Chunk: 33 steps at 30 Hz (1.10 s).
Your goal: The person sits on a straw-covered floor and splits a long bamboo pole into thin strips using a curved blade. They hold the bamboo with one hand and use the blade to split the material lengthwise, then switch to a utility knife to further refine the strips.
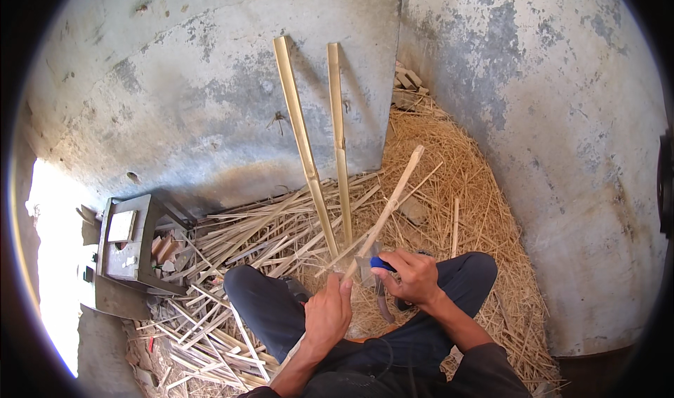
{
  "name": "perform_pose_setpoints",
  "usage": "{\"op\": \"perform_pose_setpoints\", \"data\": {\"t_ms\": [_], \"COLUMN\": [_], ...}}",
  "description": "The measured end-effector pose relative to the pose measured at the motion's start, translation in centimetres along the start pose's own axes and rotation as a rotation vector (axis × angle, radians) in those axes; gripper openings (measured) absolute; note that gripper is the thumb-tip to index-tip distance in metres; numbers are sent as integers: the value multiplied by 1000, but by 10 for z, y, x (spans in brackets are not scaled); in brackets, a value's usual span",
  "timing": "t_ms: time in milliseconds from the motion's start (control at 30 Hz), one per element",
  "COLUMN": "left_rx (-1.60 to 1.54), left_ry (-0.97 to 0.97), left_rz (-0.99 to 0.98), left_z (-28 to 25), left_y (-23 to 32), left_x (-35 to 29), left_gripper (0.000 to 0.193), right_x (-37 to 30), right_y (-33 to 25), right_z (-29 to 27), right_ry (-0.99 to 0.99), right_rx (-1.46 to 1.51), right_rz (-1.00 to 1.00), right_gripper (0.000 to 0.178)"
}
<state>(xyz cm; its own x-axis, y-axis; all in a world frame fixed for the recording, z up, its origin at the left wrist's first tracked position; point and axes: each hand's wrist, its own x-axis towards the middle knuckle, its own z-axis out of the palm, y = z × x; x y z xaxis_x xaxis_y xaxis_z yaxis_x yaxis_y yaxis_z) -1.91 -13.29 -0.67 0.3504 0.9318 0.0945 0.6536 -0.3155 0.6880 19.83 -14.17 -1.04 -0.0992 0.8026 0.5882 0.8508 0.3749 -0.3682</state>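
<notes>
A long pale strip of split bamboo or wood [394, 203] slants up and away from my lap. My left hand [328, 312] is closed round its lower part, and the tail runs back under my left forearm. In my right hand [414, 277] is a blue-handled knife [380, 263], gripped by thumb and fingers. Its grey blade lies against the strip just beyond my left fingers. A thin sliver [420, 186] stands off the strip's side farther up. Below the knife, between my legs, a brown curved handle-like piece [384, 304] shows; what it belongs to is partly hidden.
Two split bamboo lengths [298, 127] lean on the worn grey wall ahead. Loose strips [260, 219] pile up at the left, beside a small dark wooden table [133, 243]. Straw-like shavings [456, 166] heap at the right, below another wall. Bricks [408, 78] sit in the corner.
</notes>
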Motion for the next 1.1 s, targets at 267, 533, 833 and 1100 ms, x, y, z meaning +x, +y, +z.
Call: {"op": "perform_pose_setpoints", "data": {"t_ms": [267,533,833,1100], "left_rx": [11,23,13,-345], "left_ry": [-118,-121,-140,-294], "left_rz": [-52,-46,-61,-102], "left_z": [4,-7,-7,-19], "left_y": [-12,-18,-22,-28], "left_x": [-30,-36,-41,-35], "left_gripper": [24,26,26,31], "right_x": [27,29,34,28], "right_y": [66,86,92,104], "right_z": [-19,-29,-36,-23], "right_ry": [232,230,196,104], "right_rx": [-65,-70,-88,720], "right_rz": [228,303,253,678], "right_gripper": [29,30,35,34]}}
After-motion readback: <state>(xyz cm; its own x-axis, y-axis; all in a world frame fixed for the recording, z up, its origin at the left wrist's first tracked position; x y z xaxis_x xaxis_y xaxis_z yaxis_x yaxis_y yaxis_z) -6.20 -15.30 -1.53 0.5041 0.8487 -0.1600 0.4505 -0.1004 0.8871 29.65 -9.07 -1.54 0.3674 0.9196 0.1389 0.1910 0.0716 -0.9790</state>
